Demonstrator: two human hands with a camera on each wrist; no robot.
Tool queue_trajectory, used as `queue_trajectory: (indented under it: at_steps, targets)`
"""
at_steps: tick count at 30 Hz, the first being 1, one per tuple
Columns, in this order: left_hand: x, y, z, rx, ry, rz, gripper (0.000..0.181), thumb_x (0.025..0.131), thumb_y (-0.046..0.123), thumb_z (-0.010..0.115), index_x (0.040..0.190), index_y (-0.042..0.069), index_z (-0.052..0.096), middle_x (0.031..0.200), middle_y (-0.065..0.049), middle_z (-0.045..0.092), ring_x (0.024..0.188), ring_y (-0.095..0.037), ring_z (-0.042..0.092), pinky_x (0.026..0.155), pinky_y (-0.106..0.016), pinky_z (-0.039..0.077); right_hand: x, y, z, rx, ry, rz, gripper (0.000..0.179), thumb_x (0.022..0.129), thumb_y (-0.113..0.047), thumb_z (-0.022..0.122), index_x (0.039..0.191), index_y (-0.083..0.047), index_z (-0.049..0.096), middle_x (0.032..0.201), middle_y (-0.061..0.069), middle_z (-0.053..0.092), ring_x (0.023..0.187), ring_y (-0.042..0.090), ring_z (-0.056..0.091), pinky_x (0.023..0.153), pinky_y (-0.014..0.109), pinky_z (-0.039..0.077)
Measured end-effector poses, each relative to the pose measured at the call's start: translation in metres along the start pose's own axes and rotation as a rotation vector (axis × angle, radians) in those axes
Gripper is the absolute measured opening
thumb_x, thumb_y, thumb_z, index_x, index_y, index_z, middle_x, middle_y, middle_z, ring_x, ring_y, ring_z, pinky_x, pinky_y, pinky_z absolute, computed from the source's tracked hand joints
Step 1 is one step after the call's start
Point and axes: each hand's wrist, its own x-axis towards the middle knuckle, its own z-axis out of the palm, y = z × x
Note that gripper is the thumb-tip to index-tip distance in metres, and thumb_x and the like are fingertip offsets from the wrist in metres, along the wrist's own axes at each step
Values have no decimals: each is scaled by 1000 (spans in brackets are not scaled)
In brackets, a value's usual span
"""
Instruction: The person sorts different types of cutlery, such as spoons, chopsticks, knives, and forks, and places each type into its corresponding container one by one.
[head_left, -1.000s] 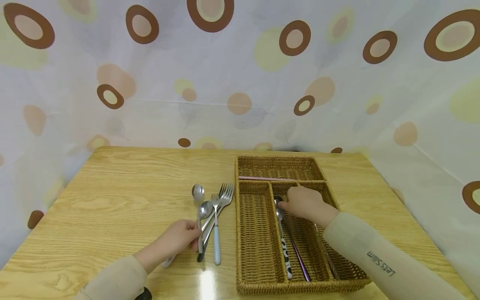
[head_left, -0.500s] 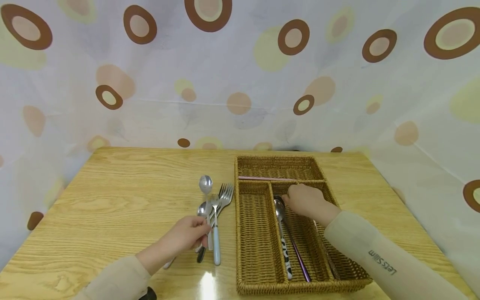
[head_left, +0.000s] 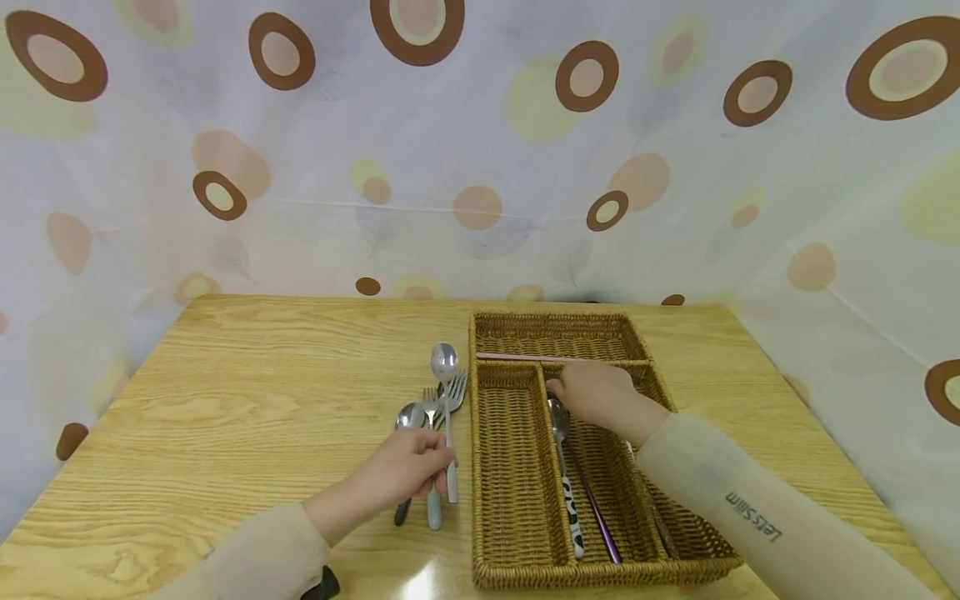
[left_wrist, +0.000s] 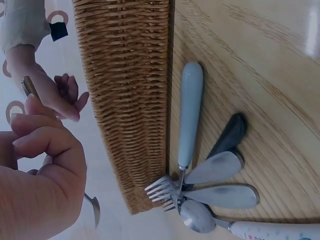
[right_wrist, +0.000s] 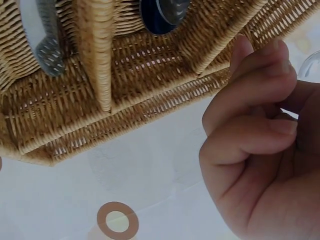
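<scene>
My left hand point(head_left: 411, 467) grips a silver spoon point(head_left: 444, 362) by its handle, bowl up, over the cutlery beside the basket's left wall. Below it lie another spoon point(left_wrist: 197, 216) with a pale patterned handle, a fork with a light blue handle point(left_wrist: 191, 110) and more forks point(head_left: 459, 388). Over the middle compartment of the wicker basket point(head_left: 603, 575) is my right hand point(head_left: 596, 396), its fingers loosely curled with nothing seen in them. Under it rest a spoon with a spotted black-and-white handle point(head_left: 572, 517) and a purple-handled piece point(head_left: 603, 529), its head partly hidden.
A pink stick-like piece point(head_left: 525, 357) lies in the basket's back compartment. Cutlery in the right compartment point(head_left: 663, 529) is partly covered by my right sleeve. Woven dividers separate the compartments. A patterned cloth point(head_left: 322, 167) stands behind the wooden table point(head_left: 247, 392).
My left hand has carried the silver spoon rightward, toward the basket. My right hand has shifted slightly up and left, off the spoon heads in the middle compartment.
</scene>
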Motion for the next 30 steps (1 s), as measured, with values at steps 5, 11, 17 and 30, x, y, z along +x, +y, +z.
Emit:
queue_trajectory:
  at_steps: [5,11,17,30]
  targets:
    - [3,6,8,50,-2,25,25,94,14,47,75,1,55,59,3,55,44,-5,35,40,-14,24,-1,-5,-1,23,2,-4,54,99,-28,43,47,-17,34,41,-5,23,39,8,18,40,22,16]
    - [6,14,17,73,-26,22,26,95,17,46,74,5,55,60,3,54,46,-6,34,42,-17,24,0,-11,-2,67,47,-14,52,100,-34,40,51,-17,37,43,-5,27,39,9,22,38,21,18]
    - [13,22,26,51,-34,38,26,94,17,47,73,4,55,57,4,53,44,-6,32,43,-18,25,1,-16,-3,139,51,-8,50,99,-41,40,55,-16,39,46,-4,31,41,9,28,40,22,23]
    - [31,34,53,121,-70,85,25,94,15,48,73,5,57,58,-1,59,42,-6,37,43,-18,30,3,-24,3,602,-112,-62,42,97,-25,47,61,-7,56,41,-4,35,39,7,26,43,22,28]
